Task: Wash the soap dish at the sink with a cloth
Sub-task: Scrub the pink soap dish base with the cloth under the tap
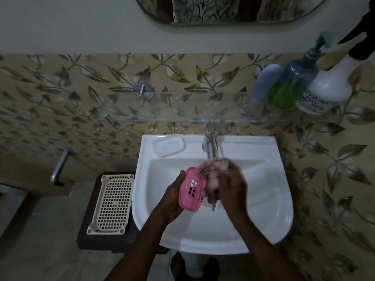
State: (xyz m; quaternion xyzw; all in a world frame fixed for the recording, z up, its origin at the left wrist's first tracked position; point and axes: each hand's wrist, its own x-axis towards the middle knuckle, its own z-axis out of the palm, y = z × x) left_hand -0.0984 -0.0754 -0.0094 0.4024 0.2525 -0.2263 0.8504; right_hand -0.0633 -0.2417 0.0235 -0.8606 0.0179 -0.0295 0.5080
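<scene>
Head view. My left hand [172, 196] holds the pink dish [191, 189] over the sink [269, 199] basin, left of centre. The dish is tilted, slotted face up toward me, its long axis running away from me. My left fingers are clenched around its left edge and underside; the thumb lies on the near left rim.

My right hand [231, 183] is just right of the dish, fingers closed on a pinkish cloth [211, 177]. The cloth is bunched and blurred. It touches the dish's far right edge and hangs down beside it. I cannot tell its exact outline. Hand and cloth sit directly under the tap [210, 145] spout. Whether water runs I cannot tell; the area is blurred.

The tap stands at the middle of the sink's back ledge. On the same ledge, left of the tap, lies a white tray [169, 146], apart from my hands.

Left of the sink a cream perforated basket [111, 203] lies flat on a dark stand [87, 230], just beside the sink rim.

Above the sink a glass shelf [182, 116] runs along the leaf-patterned tiles. At its right end stand three containers close together: a pale blue bottle [263, 84], a pump bottle [294, 82] with green liquid, and a white spray bottle [328, 86] with a black head. A mirror [223, 9] edge shows at the top.
</scene>
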